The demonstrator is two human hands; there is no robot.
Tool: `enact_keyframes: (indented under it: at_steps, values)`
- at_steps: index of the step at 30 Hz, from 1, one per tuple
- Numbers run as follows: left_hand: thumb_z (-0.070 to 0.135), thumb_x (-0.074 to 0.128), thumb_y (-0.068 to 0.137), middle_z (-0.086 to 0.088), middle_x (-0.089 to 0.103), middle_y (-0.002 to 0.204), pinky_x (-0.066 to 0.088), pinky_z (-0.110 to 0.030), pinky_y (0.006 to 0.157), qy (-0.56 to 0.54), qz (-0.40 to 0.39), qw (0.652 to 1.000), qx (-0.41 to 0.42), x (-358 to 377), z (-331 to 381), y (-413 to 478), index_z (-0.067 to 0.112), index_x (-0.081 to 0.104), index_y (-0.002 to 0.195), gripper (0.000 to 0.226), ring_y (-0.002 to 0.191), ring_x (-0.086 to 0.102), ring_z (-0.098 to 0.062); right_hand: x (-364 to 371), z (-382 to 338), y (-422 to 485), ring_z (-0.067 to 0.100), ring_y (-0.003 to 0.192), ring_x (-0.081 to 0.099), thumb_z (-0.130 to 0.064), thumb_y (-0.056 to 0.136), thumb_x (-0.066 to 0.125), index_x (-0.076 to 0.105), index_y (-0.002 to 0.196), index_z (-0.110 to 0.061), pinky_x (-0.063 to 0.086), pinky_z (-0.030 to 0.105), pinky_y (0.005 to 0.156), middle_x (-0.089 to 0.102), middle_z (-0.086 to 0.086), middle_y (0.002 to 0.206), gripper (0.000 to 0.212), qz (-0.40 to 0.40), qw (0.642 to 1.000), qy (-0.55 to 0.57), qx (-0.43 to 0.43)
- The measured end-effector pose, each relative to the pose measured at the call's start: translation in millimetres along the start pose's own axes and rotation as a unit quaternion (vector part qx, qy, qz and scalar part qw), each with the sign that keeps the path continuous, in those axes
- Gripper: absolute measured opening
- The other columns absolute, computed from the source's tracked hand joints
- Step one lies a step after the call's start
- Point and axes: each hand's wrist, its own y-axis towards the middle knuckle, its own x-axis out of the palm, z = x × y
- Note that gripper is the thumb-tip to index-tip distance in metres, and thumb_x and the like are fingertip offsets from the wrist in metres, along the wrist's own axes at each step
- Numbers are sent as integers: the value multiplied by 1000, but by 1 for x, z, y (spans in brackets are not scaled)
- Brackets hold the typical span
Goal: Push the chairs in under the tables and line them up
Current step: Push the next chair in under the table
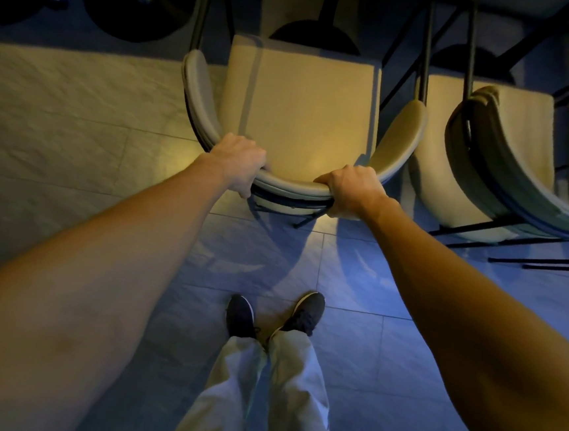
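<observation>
Chair (299, 113), centre, seat front by far table base (314, 37); L hand (243, 163) & R hand (350, 193) each clamp fingers round curved backrest rim (292, 183). Prob. light, stiff frame; should slide on tile (357, 273) w/ even two-point push.

Both bare arms reach forward and down, nearly straight, converging on the chair backrest (292, 184). The left hand (241, 163) grips its top edge left of centre, the right hand (350, 192) right of centre (both with fingers curled over the rim, knuckles facing up).
</observation>
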Motion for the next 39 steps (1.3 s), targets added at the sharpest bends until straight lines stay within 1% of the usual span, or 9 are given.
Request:
enact_keyframes:
  at_steps: [11,14,17,20,22,24,28,31,39]
  values:
    - [44,78,79,1,67,117,37,-32,74,20,-4,1000,10,3,-2,3,38,55,137,63,108,63,-23,0,0,4,20,93,64,-44,86,73,57,134,-32,56,36,80,68,-1,103,52,-30,999,-13,4]
    - [44,73,81,0,67,114,40,-38,85,16,-7,1000,7,5,6,-2,32,58,132,55,107,63,-24,-7,-3,2,22,98,64,-41,86,73,57,133,-30,55,38,86,68,0,108,51,-46,999,-10,7]
    - [42,68,85,-3,66,119,36,-48,97,-9,-12,1000,-3,4,26,-3,26,56,131,50,111,62,-27,-12,-8,1,25,104,64,-35,86,70,58,129,-28,48,41,95,68,1,112,45,-72,997,-8,22]
    - [43,62,90,-3,65,121,37,-47,94,-63,-10,998,13,-3,48,-4,25,53,132,47,112,61,-27,-20,-12,-6,26,104,62,-30,88,67,57,127,-23,44,38,92,67,4,113,41,-80,995,39,37]
    - [42,59,92,-4,64,121,40,-43,89,-100,-10,995,21,-15,57,-7,24,53,130,42,111,60,-27,-31,-9,-15,26,103,62,-25,89,66,56,131,-22,49,36,88,66,5,116,43,-84,993,77,41]
    - [40,57,94,-6,64,123,44,-39,85,-117,-10,993,27,-29,66,-8,22,54,130,40,111,60,-28,-42,-2,-26,25,105,62,-21,89,67,54,137,-23,54,37,90,65,6,121,50,-87,989,111,53]
    - [43,52,97,-7,58,136,49,-43,94,-148,0,989,22,-70,84,-6,25,46,144,51,120,56,-29,-65,29,-50,25,112,61,-21,89,70,49,143,-26,52,37,92,61,6,128,58,-68,982,153,85]
    - [45,53,96,-7,55,140,48,-42,95,-158,23,987,25,-105,106,1,26,45,146,54,123,54,-30,-76,62,-70,27,115,61,-23,90,69,50,143,-25,53,40,96,61,7,130,56,-54,980,163,105]
    - [40,54,94,-8,63,128,53,-45,89,-146,67,986,52,-171,199,52,26,51,137,45,113,61,-30,-67,173,-116,30,115,62,-19,91,64,54,139,-23,55,46,94,63,9,129,49,-20,980,161,114]
